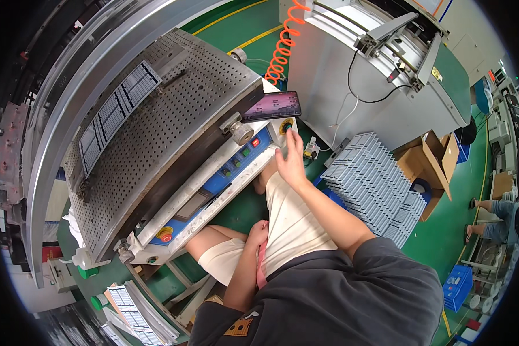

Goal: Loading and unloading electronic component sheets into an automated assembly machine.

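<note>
right hand (pixel 290 160) raised by control panel (pixel 225 173)

Bright, even overhead light — sharp centre, fisheye-bent, dark-vignetted edges.

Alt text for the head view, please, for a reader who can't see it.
Seated at a machine with a perforated metal plate, a person lifts the right hand, fingers open, to the blue control panel just under a phone. The left hand rests on the lap. A stack of printed sheets lies to the right.
</note>
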### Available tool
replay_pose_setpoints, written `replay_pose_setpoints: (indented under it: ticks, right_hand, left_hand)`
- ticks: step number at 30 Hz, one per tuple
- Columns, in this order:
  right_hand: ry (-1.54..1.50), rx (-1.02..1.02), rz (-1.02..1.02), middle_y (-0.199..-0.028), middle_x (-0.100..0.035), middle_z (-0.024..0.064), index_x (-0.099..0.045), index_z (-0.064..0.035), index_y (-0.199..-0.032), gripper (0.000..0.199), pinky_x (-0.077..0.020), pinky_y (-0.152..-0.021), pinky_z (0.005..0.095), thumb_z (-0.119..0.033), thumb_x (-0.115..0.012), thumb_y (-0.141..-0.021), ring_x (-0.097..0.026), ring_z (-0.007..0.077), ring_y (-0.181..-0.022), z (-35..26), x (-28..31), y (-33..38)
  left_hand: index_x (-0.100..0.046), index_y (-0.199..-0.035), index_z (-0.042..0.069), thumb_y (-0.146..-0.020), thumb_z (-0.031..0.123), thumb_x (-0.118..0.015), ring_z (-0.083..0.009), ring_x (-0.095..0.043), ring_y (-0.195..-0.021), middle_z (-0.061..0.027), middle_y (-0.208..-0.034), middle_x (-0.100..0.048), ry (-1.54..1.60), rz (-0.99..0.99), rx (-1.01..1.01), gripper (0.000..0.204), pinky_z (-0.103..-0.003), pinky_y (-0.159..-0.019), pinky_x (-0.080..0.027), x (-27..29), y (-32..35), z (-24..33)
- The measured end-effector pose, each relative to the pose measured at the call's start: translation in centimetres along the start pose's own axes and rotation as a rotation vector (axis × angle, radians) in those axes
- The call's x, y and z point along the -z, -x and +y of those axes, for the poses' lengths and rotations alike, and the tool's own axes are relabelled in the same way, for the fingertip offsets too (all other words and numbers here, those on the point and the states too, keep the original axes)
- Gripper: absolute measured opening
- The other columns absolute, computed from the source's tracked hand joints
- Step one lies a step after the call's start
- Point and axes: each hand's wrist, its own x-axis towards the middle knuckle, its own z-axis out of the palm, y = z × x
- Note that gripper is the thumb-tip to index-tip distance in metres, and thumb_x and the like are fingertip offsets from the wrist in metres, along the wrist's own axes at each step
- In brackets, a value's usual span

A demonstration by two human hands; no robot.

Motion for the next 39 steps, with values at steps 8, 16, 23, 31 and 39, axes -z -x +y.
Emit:
replay_pose_setpoints:
  ticks: [8,16,23,31,39]
  right_hand:
    - [-0.222,-0.018,-0.139,-0.097,-0.064,0.0144,-0.039,-0.0063,-0.14,0.052,-0.0513,-0.076,0.0363,-0.004,-0.055,-0.09,-0.065,0.0266,-0.086,-4.6,4.0,-4.9]
    - [0.038,-0.006,-0.208,-0.079,-0.064,0.0101,-0.035,-0.0112,-0.142,0.055,-0.0502,-0.065,0.0312,-0.001,-0.049,-0.091,-0.062,0.0184,-0.065,-5.5,4.5,-7.2]
    - [-0.186,-0.046,-0.093,-0.094,-0.062,0.0118,-0.037,-0.0106,-0.143,0.059,-0.0502,-0.07,0.0303,0.003,-0.05,-0.087,-0.059,0.019,-0.073,-4.4,6.1,-6.0]
    - [-0.084,0.08,-0.112,-0.111,-0.056,0.0129,-0.04,-0.0072,-0.142,0.056,-0.0496,-0.075,0.029,0.004,-0.05,-0.088,-0.055,0.0183,-0.09,-3.4,7.0,-6.3]
    - [-0.204,-0.033,-0.124,-0.105,-0.06,0.0113,-0.051,-0.0074,-0.133,0.045,-0.0501,-0.071,0.0289,0.001,-0.056,-0.09,-0.058,0.0196,-0.081,-1.1,13.9,-1.1]
  left_hand:
    - [-0.067,-0.104,0.002,-0.093,0.028,-0.054,-0.0286,-0.067,-0.092,-0.0183,-0.099,-0.07,-0.034,0.008,0.007,0.031,-0.036,-0.08,-0.05,0.0,-0.4,-1.0]
    - [-0.067,-0.105,0.002,-0.094,0.027,-0.053,-0.0277,-0.068,-0.092,-0.0185,-0.099,-0.07,-0.062,0.029,0.076,0.031,-0.035,-0.081,-0.051,0.0,0.3,0.3]
    - [-0.067,-0.102,0.001,-0.093,0.022,-0.054,-0.0249,-0.068,-0.089,-0.0173,-0.095,-0.07,-0.113,0.034,0.015,0.026,-0.034,-0.08,-0.051,0.0,-0.2,-0.4]
    - [-0.067,-0.101,0.003,-0.09,0.014,-0.058,-0.0238,-0.068,-0.087,-0.0162,-0.092,-0.07,-0.043,0.162,-0.019,0.018,-0.032,-0.078,-0.052,0.0,0.7,0.3]
    - [-0.065,-0.102,0.001,-0.09,0.009,-0.059,-0.0166,-0.065,-0.077,-0.01,-0.084,-0.07,-0.117,0.23,-0.177,0.016,-0.029,-0.072,-0.052,0.4,0.1,1.0]
